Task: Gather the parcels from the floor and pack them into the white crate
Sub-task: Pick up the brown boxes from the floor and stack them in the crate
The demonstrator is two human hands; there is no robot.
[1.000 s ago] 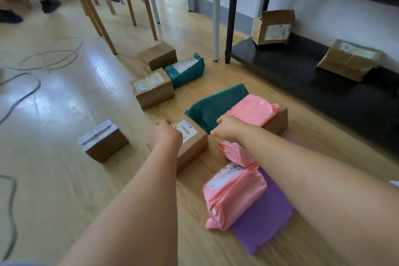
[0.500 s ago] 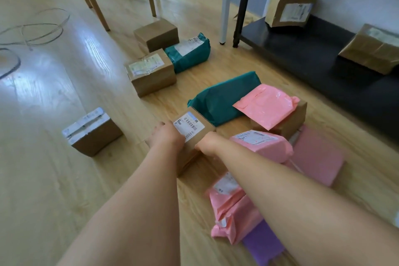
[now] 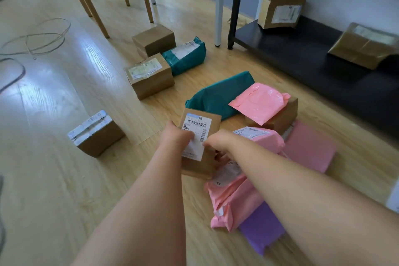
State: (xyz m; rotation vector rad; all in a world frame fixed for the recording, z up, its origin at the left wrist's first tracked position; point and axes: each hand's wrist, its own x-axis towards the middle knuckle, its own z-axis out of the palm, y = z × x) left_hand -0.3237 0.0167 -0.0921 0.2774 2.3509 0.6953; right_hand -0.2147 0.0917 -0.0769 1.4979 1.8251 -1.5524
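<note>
A small brown cardboard box (image 3: 201,164) with a white barcode label is lifted and tilted between my two hands. My left hand (image 3: 176,136) grips its left side, and my right hand (image 3: 218,147) grips its right side with fingers curled underneath. Right of it lie pink mailer bags (image 3: 233,203), with a purple mailer (image 3: 262,230) beneath one of them. Farther back are a teal bag (image 3: 218,95) and a pink bag (image 3: 258,103) resting on a brown box. The white crate is not in view.
More parcels sit on the wooden floor: a taped box (image 3: 96,134) at left, two brown boxes (image 3: 149,75) and a teal bag (image 3: 185,55) farther back. A black low shelf (image 3: 302,58) holds two brown parcels. Chair legs, a white table leg and cables lie beyond.
Both hands have closed on the labelled brown box and raised it off the floor, tipping it toward me. The camera moved closer.
</note>
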